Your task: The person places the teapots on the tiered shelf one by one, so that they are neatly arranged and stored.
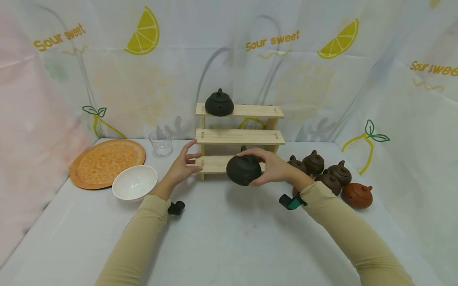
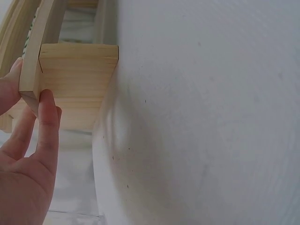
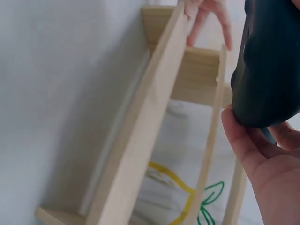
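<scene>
My right hand grips a black teapot, thumb low on its body and fingers over the top. The teapot is held in the air before the lowest board of a three-tier wooden shelf. Large and dark in the right wrist view, the teapot is partly cut off by the frame edge. My left hand is at the shelf's left end. In the left wrist view, its thumb and fingers pinch the end of a shelf board. Another black teapot stands at the left of the top tier.
Several brown teapots and a reddish one cluster on the table right of the shelf, some partly behind my right forearm. To the left are a white bowl, a round orange-brown mat and a clear glass. A printed curtain hangs behind.
</scene>
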`<state>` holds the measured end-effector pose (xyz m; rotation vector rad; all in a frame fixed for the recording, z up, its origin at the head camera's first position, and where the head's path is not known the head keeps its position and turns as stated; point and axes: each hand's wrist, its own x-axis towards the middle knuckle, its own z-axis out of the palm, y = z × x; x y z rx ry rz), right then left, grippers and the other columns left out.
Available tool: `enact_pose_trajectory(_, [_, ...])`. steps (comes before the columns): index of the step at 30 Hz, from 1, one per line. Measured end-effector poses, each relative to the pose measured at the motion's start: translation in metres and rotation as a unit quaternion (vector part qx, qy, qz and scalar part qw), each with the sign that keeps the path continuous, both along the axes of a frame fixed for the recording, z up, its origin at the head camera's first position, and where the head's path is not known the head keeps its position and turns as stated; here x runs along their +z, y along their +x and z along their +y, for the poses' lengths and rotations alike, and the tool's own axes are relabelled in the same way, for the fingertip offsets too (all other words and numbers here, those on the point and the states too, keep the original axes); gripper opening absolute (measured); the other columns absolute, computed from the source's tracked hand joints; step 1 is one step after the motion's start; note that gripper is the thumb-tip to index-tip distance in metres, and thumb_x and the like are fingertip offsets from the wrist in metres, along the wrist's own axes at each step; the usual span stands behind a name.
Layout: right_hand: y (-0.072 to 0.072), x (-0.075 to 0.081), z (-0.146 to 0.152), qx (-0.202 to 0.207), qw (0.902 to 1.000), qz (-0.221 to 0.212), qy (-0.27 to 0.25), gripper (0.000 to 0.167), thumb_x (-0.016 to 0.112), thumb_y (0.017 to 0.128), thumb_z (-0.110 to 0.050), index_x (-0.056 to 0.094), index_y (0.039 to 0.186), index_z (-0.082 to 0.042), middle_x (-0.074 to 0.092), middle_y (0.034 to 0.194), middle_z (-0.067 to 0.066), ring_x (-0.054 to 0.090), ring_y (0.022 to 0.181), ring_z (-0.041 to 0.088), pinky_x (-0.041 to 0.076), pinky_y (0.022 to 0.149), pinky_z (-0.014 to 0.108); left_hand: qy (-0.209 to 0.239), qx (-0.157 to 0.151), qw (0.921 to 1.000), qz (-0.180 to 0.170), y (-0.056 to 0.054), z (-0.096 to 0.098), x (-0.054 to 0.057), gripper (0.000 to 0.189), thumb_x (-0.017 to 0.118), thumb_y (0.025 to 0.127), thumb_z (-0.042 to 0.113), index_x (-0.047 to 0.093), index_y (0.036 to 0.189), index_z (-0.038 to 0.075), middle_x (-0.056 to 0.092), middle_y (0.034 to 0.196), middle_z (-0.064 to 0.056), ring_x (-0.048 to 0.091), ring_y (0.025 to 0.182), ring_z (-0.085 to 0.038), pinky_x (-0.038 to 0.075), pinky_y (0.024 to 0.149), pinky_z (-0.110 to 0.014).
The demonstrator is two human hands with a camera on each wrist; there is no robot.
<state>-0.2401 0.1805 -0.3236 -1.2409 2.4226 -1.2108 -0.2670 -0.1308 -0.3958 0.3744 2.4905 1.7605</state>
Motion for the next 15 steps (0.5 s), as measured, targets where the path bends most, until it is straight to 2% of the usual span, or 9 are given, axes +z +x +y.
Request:
enact_pose_trajectory(6, [-0.013,0.016,0.005,-0.014,0.9999,-0.002,0.001,0.077,0.083,0.066,-0.012,0.048,0.134,-0.014,0.045,0.132,0.004,0.048,0.114,0.019,0.039,0.095,0.04,0.007,-0.006,0.9999,0.007,-0.001,-0.001,-0.002,0.091,0.065,0.081,-0.008,0.014,0.149,0.024,0.048,0.132,-0.023,0.044,0.117,-0.043,0.043,0.089,-0.048])
enact_pose_trajectory(15, [-0.044,0.041,0.012,-0.037,0.9989,0.003,-0.03,0.078,0.079,0.067,0.0,0.044,0.136,-0.005,0.045,0.131,0.014,0.048,0.114,0.028,0.038,0.095,0.044,0.009,-0.008,0.9998,0.013,-0.002,-0.002,-0.004,0.091,0.066,0.081,-0.008,0.015,0.149,0.024,0.049,0.131,-0.023,0.045,0.116,-0.044,0.042,0.089,-0.049])
